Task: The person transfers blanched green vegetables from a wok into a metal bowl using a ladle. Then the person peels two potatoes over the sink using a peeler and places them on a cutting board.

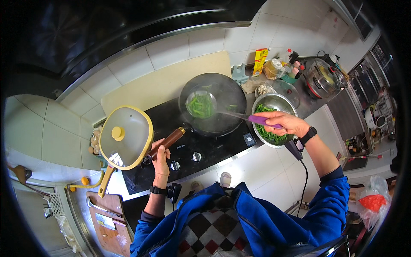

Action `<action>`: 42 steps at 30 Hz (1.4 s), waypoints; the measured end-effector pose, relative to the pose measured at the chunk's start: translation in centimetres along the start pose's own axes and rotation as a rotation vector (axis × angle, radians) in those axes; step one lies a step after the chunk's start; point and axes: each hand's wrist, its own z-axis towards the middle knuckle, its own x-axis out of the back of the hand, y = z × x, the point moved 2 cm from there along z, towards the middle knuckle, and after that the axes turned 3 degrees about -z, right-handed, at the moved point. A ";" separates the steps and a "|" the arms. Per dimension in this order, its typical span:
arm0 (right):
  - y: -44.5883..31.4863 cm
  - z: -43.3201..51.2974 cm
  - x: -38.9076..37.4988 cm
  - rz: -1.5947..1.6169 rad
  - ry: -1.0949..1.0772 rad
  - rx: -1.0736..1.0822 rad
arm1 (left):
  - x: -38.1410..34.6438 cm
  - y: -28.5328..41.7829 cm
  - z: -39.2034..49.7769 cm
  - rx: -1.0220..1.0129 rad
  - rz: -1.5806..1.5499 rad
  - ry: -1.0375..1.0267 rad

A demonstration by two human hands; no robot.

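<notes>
A dark wok (221, 123) stands on the black glass cooktop (131, 180), with steam over it. My left hand (161, 160) is closed around the wok's brown wooden handle (170, 141). My right hand (285, 123) grips the purple handle of a ladle (261, 121). The ladle's round bowl is in the wok and holds cut green vegetables (200, 106); a few green pieces lie elsewhere in the wok. Beneath my right hand is a steel bowl (279, 99) with more chopped greens (273, 136), partly hidden by the hand.
A yellow-rimmed lidded pan (149, 128) sits left of the wok. Beyond it is a container of eggs (94, 141). A cutting board (112, 237) bears a cleaver (105, 221). Right of the wok are a small bowl of chopped pieces (265, 89), a glass lid (287, 91) and a steamer pot (321, 80).
</notes>
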 end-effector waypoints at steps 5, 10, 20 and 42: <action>-0.9 -2.9 -1.0 -0.029 0.067 0.151 | -0.3 0.2 0.1 0.003 -0.015 -0.009; 1.0 -3.7 -1.7 0.064 0.129 0.218 | -0.3 0.2 0.1 0.017 -0.042 -0.021; 3.4 -5.1 -2.7 0.125 0.274 0.372 | 0.0 -0.2 0.3 0.009 -0.071 -0.030; 5.2 -5.2 -5.3 0.053 0.340 0.344 | -0.3 0.4 0.0 0.042 -0.051 0.013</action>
